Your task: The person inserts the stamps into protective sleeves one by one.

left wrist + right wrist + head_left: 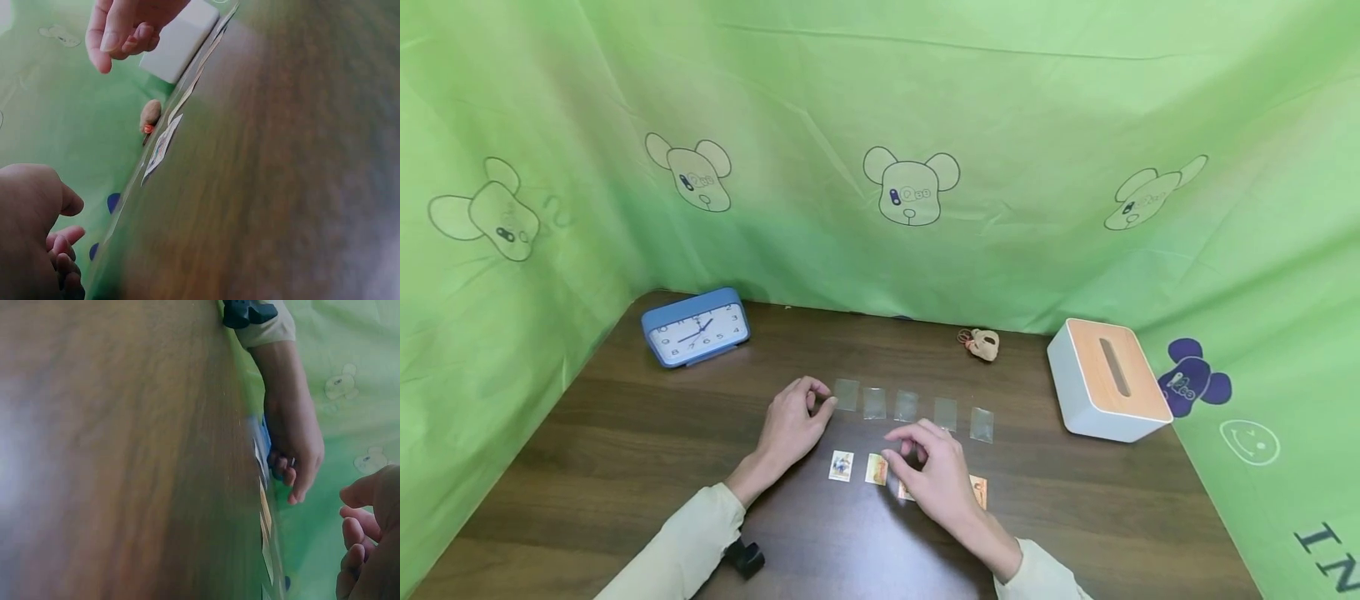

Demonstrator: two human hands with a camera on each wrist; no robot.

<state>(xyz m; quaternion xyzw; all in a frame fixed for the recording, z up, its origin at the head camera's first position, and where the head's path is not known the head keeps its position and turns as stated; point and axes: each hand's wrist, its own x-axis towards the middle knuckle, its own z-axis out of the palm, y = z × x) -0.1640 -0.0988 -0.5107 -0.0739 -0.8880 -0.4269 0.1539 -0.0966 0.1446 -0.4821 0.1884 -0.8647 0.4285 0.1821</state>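
Some printed cards point(876, 468) below relaxed, empty right grip point(936, 471); clear sleeve point(847, 395) beside relaxed left grip point(792, 422).

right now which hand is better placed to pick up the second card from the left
Likely the right hand: in the head view it hangs right by that card and looks empty. The left hand sits farther off, near the leftmost clear sleeve.

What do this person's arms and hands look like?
The left sleeve and right sleeve are long and pale cream. A small black device sits against the left one. The left hand and right hand show no gloves or rings.
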